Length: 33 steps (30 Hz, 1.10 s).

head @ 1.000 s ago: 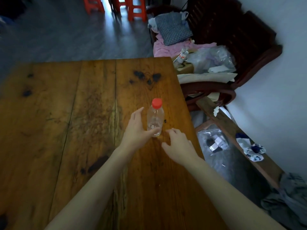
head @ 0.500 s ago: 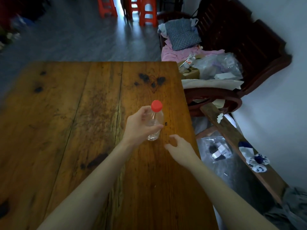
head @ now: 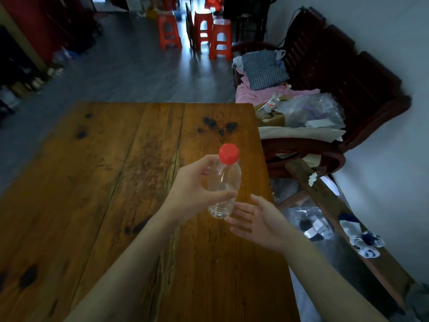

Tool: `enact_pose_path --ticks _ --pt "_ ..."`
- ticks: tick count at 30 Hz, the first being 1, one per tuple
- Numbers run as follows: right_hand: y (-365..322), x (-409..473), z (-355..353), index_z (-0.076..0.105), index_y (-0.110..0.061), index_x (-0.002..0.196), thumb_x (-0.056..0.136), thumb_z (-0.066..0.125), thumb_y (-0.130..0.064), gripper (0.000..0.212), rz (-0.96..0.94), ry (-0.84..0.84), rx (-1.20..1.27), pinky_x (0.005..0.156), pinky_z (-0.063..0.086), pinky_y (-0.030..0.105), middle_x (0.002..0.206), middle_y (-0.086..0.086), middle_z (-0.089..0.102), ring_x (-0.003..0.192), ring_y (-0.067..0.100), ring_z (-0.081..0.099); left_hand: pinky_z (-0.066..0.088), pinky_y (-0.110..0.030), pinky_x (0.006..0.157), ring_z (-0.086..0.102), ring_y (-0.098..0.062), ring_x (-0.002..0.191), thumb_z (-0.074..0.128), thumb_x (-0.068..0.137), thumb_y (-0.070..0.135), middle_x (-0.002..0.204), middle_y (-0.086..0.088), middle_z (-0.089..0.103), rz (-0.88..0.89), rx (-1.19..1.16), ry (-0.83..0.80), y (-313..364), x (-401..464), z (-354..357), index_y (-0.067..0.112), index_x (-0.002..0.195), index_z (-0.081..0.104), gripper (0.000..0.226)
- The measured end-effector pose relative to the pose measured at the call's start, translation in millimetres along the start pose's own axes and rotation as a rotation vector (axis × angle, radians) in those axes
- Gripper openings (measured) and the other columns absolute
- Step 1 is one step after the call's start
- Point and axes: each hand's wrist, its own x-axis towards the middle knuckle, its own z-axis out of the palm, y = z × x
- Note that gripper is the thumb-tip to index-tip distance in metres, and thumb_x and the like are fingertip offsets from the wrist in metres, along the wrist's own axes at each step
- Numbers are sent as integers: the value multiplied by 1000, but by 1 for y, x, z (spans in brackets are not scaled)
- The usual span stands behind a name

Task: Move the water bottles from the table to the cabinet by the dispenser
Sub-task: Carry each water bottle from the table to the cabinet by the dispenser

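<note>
Head view: left hand (head: 190,189) gripped the water bottle (head: 224,187) above the table (head: 104,182) — upright, red cap (head: 229,154) up. Right hand (head: 262,220) spread, empty, just beside its base. Advice — support underneath before carrying.

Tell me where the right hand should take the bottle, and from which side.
Grip the bottle low on its ribbed base, from the right. The left hand already wraps the middle, leaving the base bare nearest the open right hand.
</note>
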Motion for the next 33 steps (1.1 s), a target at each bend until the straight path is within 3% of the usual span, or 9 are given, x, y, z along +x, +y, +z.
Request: enact_pose_path --ticks 6,13,19,23,30,33 --pt "4 -7 3 55 -7 125 101 37 -47 50 30 -43 29 95 50 44 126 15 67 118 31 62 54 -33 95 68 -2 102 92 70 27 107 18 73 -5 12 14 7 -9 0 22 121 66 58" --pt "17 14 45 55 -7 126 102 34 -47 51 118 -91 -36 97 49 45 124 15 68 118 33 61 48 -15 93 65 3 103 93 68 30 107 23 71 -92 51 126 0 -52 -38 30 123 64 62" --pt "58 38 156 55 -2 131 102 34 -49 59 262 -269 -266 104 46 46 125 21 67 120 36 61 44 -7 88 65 6 99 94 66 31 104 24 70 -257 161 380 -16 -146 -121 27 123 66 64" --pt "110 33 250 58 -1 129 103 35 -49 59 352 -418 -424 108 44 48 122 21 68 120 37 60 47 -12 91 66 3 103 94 65 34 108 22 71 -383 237 591 -18 -233 -182 29 125 65 66" --pt "242 -4 390 60 1 128 100 35 -55 67 506 -649 -678 101 47 44 125 24 65 117 35 61 41 -1 78 62 15 93 93 63 34 89 34 66 -615 365 885 -11 -398 -261 39 110 64 55" --pt "295 -28 436 62 3 125 100 34 -56 69 544 -737 -782 95 49 43 125 25 65 107 35 61 43 -4 79 65 8 93 93 63 37 90 28 70 -690 386 971 -3 -465 -285 35 110 68 53"
